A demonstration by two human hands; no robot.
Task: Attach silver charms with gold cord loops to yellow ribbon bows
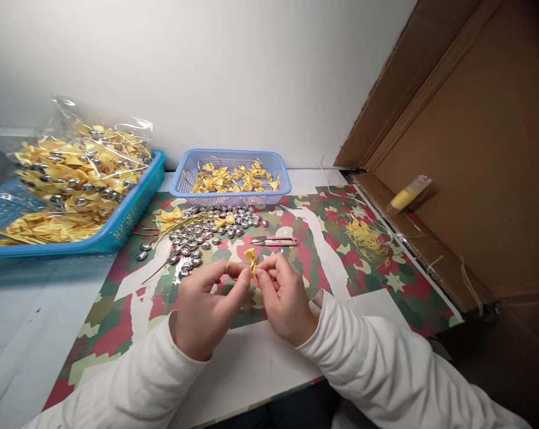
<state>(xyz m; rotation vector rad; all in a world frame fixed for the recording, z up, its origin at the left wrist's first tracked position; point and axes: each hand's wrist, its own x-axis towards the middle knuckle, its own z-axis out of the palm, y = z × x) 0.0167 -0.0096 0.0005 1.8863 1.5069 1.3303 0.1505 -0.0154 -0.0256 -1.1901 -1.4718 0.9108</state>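
Both hands are working at the centre of the table, above the camouflage-patterned mat (367, 286). The left hand (204, 313) and the right hand (284, 301) are meeting fingertip to fingertip, and each is pinching the small yellow ribbon bow (251, 260) that is sitting upright between them (thumb and forefinger closed on it from either side). White sleeves are covering both wrists. Just beyond the bow, a pair of thread snips (274, 241) is lying flat on the mat, apart from the hands. Behind the snips, a loose pile of silver beads (211, 229) is spreading across the mat, with a few yellow ribbon strips lying through it. A small blue basket (280, 162) is standing against the wall and holding more yellow bows. To the left, a larger blue basket (135, 208) is carrying a clear plastic bag (79, 161) of finished bows. A heap of yellow thread scraps (365, 235) is lying on the mat at right, near a cardboard box (483, 155) containing a yellow bottle (407, 194).
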